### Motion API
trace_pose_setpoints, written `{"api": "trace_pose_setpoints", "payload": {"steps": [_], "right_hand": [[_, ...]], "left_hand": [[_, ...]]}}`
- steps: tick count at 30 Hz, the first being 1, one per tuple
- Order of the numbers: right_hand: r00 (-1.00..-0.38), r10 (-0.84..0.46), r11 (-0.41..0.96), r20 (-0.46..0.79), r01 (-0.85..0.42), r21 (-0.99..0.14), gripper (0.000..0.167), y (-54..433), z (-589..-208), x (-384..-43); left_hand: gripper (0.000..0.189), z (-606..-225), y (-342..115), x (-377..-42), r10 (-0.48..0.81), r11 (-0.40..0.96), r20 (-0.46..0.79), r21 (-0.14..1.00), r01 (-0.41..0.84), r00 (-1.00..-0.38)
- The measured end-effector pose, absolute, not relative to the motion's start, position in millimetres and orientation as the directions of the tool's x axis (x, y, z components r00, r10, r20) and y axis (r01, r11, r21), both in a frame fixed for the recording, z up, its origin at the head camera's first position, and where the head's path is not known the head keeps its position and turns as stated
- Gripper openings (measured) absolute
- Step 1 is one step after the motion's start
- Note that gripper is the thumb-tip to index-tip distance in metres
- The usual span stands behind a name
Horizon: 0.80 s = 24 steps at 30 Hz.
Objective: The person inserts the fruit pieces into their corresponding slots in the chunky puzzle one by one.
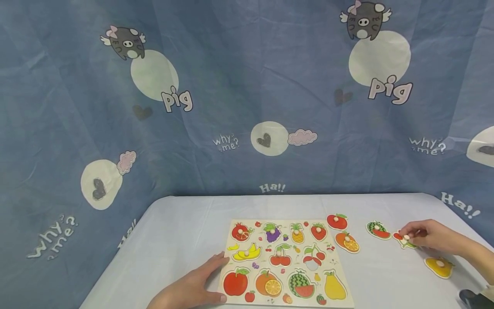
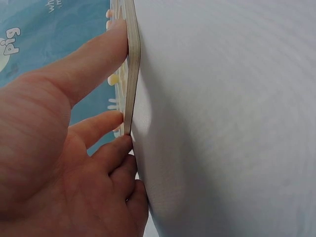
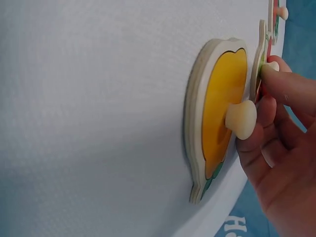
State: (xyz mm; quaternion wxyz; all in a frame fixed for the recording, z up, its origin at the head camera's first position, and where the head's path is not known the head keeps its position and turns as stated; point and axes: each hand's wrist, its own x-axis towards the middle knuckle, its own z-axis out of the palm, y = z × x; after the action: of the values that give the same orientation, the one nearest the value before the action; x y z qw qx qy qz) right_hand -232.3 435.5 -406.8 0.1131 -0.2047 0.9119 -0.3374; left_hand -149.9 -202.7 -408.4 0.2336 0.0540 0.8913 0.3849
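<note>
Head view: the left hand lies at the left edge of a fruit-picture puzzle board on the white worktop, its grip spread, thumb and index finger well apart and touching the edge. The right hand has its grip closed on the knob of a red-and-green piece, to the right of the board. Left of this piece lies a watermelon piece; nearer the viewer is a yellow piece. An apple piece and an orange piece lie just beside the board.

Left wrist view: the thumb and fingertips rest along the board's edge; the outer fingers bend slightly.

Right wrist view: thumb and finger pinch the pale knob, the piece seen nearly edge-on; whether it touches the worktop cannot be told. The yellow piece lies in the foreground, knob outward.
</note>
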Motion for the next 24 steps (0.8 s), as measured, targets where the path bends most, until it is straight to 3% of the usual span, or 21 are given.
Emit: {"api": "trace_pose_setpoints", "payload": {"steps": [6, 24], "right_hand": [[-0.918, -0.393, 0.753, -0.054, -0.287, -0.592, 0.016, 428.5, -404.9, -230.7], [-0.967, -0.241, 0.828, -0.085, -0.159, -0.538, 0.015, 417.7, -403.6, -221.6]], "left_hand": [[0.089, -408.7, -203.2, -150.5, 0.271, 0.699, -0.379, 0.710, -0.089, -0.885], [0.089, -407.9, -202.2, -150.3, 0.246, 0.696, -0.403, 0.706, -0.129, -0.881]]}}
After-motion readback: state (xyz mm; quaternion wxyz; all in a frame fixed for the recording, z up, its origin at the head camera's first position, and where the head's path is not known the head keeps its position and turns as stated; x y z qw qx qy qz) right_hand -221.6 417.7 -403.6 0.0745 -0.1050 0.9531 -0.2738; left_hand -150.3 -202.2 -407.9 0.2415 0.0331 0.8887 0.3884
